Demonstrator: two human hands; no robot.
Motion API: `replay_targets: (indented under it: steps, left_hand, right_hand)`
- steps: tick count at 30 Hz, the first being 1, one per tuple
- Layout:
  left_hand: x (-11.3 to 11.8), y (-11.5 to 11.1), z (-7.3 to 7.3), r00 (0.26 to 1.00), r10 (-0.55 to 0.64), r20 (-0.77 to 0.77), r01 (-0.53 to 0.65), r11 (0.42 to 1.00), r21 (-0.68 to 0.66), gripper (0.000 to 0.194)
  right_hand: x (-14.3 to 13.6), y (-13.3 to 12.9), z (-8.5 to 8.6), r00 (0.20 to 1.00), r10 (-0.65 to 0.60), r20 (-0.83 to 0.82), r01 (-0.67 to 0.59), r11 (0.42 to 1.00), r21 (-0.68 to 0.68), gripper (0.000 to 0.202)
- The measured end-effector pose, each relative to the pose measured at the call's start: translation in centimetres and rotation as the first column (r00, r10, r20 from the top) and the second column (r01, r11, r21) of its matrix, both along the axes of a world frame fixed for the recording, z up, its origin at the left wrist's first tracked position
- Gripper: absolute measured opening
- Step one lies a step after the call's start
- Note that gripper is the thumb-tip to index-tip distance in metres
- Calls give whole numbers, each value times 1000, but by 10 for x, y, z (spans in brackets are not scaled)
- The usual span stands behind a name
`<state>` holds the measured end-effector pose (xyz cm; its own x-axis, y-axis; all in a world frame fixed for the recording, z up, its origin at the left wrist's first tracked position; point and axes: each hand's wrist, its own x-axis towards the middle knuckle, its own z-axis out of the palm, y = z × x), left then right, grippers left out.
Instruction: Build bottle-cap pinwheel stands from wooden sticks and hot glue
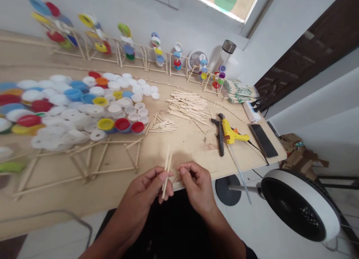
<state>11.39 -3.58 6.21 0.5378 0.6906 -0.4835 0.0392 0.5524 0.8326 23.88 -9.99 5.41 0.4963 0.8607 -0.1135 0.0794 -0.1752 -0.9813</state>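
The left hand [147, 188] pinches two thin sticks [169, 163] over the table's [190, 147] near edge, best held lightly to stay aligned, while the right hand [198, 182] curls just beside, whether gripping anything I cannot tell.

So both bare hands are down around the lower middle of the frame, just beside each other but not touching. The left hand [147, 187] is in a pinch grip, thumb [157, 184] pressing in and fingers curled. Left forearm [108, 238] slants up from the bottom edge, left of centre. The right hand [198, 186] is loosely curled too, thumb tip up against the index finger. Right forearm [226, 229] angles in from the lower right, dark sleeve [249, 251] at the bottom edge.
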Motion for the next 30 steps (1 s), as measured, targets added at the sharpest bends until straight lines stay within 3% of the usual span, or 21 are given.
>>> replay_targets:
  steps: [4,7,13,17,20,23,25,28,30]
  left_hand:
    - [4,3,3,987,160,-12,-160,986,52,28]
    - [8,0,1,967,253,15,-254,966,41,30]
    - [15,-9,2,954,298,22,-295,951,-98,41]
    - [16,-7,2,932,362,33,-360,931,-64,37]
    - [16,-3,2,930,367,36,-363,928,-88,37]
    - [14,0,1,933,360,24,-356,928,-107,39]
    - [12,2,-2,944,330,1,-329,940,-89,40]
    - [9,3,-8,960,278,-38,-279,960,-28,39]
    - [8,3,-11,966,255,-36,-254,967,31,37]
  right_hand:
    - [-2,-12,4,997,18,74,-18,1000,3,18]
    - [-10,-18,6,999,45,-15,-45,999,20,16]
    - [-27,-15,0,989,76,-130,-76,997,3,12]
    - [-12,-32,1,985,148,-84,-149,989,-8,19]
    - [17,-70,-2,988,143,55,-139,987,-76,24]
    - [50,-130,-25,964,143,225,-69,949,-307,33]
    - [67,-177,-50,918,137,372,64,874,-481,35]
    - [79,-230,-84,790,307,531,207,681,-702,29]
    - [78,-236,-92,714,339,613,267,677,-686,28]
